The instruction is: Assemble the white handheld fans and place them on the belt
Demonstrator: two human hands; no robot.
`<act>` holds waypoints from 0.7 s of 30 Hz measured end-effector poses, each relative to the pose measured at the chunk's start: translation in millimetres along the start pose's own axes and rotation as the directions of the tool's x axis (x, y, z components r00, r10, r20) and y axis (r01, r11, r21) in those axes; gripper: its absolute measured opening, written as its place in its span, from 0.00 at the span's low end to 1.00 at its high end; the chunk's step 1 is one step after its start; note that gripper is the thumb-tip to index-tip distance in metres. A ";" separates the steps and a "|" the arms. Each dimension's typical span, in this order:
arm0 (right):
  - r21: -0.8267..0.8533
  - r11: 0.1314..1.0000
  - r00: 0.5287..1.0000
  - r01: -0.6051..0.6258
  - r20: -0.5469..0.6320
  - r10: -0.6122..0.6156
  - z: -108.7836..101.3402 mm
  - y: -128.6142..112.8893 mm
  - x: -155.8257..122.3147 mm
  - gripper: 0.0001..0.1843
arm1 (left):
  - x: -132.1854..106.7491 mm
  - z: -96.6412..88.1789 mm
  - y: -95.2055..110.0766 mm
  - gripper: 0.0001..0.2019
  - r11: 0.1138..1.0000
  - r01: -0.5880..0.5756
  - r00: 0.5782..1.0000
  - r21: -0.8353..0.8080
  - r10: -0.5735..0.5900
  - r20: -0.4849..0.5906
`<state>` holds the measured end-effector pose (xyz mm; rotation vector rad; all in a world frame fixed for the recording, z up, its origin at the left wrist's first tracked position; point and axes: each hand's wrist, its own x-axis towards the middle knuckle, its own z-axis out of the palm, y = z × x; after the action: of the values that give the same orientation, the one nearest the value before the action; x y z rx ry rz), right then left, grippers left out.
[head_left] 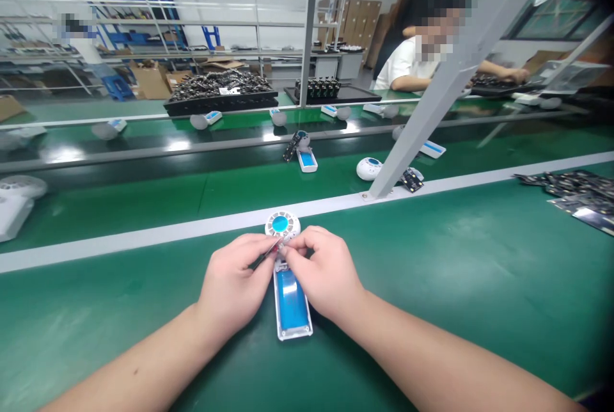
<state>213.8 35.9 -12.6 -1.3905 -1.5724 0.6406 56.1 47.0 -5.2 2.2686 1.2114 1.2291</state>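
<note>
The left hand [235, 281] has its fingers clamped on slim tweezers [265, 254], tips at the neck of a white handheld device [291, 300] lying lengthwise near-to-far on the green table [480, 284]; the right hand's [321, 271] fingers, together, seem to pinch that neck

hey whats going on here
A person is working with both bare hands at a green bench. Their left hand pinches a pair of tweezers, with the tip at the neck of a small white device that has a blue panel and a round slotted head. Their right hand holds the device at that neck. Loose circuit boards lie to the right, and a co-worker in a white shirt sits farther back.
</note>
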 end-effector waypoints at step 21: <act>0.046 0.999 0.999 -0.023 -0.024 0.024 3.8 1.7 12.6 0.04 | 27.9 -22.3 -27.0 0.14 0.889 0.455 0.888 -0.045 -0.449 0.104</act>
<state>212.0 49.0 -12.1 -1.3803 -1.5152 0.6673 31.8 82.4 7.6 1.8208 1.5249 0.9603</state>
